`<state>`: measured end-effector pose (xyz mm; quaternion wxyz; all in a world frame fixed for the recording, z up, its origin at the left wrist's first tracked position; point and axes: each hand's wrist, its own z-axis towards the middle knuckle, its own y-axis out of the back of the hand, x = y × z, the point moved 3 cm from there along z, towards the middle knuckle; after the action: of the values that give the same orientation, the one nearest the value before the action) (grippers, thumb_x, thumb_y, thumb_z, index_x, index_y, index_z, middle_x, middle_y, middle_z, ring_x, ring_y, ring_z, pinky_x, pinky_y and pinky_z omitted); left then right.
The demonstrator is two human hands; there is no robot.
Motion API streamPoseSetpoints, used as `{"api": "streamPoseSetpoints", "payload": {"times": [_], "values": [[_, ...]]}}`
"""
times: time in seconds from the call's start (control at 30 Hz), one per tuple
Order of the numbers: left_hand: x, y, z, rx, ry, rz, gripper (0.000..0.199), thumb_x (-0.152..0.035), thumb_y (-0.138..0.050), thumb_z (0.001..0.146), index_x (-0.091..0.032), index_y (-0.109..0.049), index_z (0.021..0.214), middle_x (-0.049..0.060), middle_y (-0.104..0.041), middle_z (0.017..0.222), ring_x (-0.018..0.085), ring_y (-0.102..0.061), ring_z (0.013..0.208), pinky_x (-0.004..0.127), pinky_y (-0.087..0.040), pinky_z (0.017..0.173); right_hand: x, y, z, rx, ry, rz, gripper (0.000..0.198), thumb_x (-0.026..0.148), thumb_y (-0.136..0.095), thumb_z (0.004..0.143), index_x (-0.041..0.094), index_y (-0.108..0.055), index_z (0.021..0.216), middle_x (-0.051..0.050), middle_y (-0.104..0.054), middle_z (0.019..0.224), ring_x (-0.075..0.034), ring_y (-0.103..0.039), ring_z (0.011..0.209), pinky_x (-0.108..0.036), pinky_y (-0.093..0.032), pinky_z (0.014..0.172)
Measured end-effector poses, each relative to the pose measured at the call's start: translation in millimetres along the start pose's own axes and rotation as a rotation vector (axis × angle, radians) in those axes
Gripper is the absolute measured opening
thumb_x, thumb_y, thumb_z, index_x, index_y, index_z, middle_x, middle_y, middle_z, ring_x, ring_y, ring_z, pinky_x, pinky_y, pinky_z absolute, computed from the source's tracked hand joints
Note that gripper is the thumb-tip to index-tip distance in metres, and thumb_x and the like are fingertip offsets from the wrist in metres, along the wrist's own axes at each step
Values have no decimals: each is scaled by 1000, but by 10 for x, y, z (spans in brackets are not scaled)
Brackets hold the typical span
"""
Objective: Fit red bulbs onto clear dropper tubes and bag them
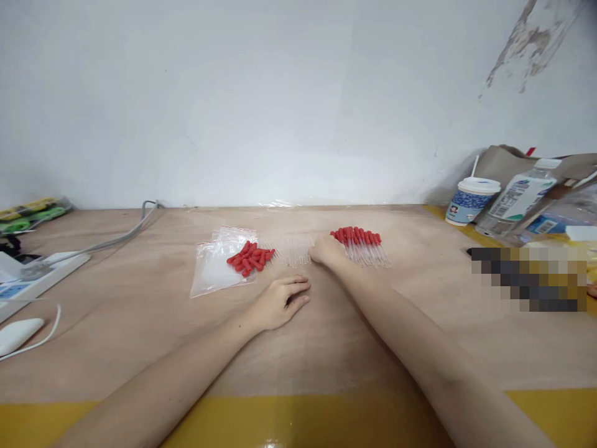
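Note:
My left hand (282, 303) rests on the brown table covering, fingers stretched out and thumb apart, holding nothing. Beyond it, a pile of red rubber dropper bulbs (250, 258) lies on a clear zip bag (217, 270). Thin clear dropper tubes (295, 252) lie in a row between that pile and my right hand (326, 250). The right hand's fingers are curled down at the right end of these tubes; what they hold, if anything, is hidden. Just right of it lie several droppers (366, 247) side by side, red bulbs toward the wall.
At the right edge stand a lidded paper cup (472, 200) and a clear plastic bottle (518, 198), with bags behind. A blurred dark object (522, 279) lies in front of them. On the left are a power strip (51, 274), a grey cable (116, 239) and a white mouse (19, 336).

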<state>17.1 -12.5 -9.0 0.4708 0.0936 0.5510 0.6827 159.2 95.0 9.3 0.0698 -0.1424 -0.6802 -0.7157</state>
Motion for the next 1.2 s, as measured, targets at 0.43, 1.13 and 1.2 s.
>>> {"api": "streamPoseSetpoints", "payload": {"times": [0.43, 1.13, 1.2], "values": [[350, 413, 62, -478, 211, 720, 17, -28, -54, 79, -18, -66, 74, 9, -59, 84, 25, -47, 82, 37, -31, 68, -360, 107, -568, -233, 407, -11, 20, 22, -37, 87, 13, -53, 94, -12, -63, 89, -23, -58, 84, -34, -38, 76], [542, 423, 165, -440, 131, 819, 27, -21, -47, 86, -18, -66, 67, 9, -61, 83, 23, -47, 80, 37, -30, 67, -815, -1, -900, -459, 803, 242, 21, 17, -37, 88, 17, -57, 95, -8, -60, 85, -20, -54, 81, -34, -44, 72], [494, 420, 141, -506, 133, 703, 19, -24, -52, 84, -19, -68, 75, 7, -60, 83, 22, -47, 81, 37, -33, 69, -821, 11, -899, -454, 773, 272, 20, 18, -36, 88, 17, -56, 92, -8, -59, 83, -19, -54, 78, -33, -44, 69]]}}
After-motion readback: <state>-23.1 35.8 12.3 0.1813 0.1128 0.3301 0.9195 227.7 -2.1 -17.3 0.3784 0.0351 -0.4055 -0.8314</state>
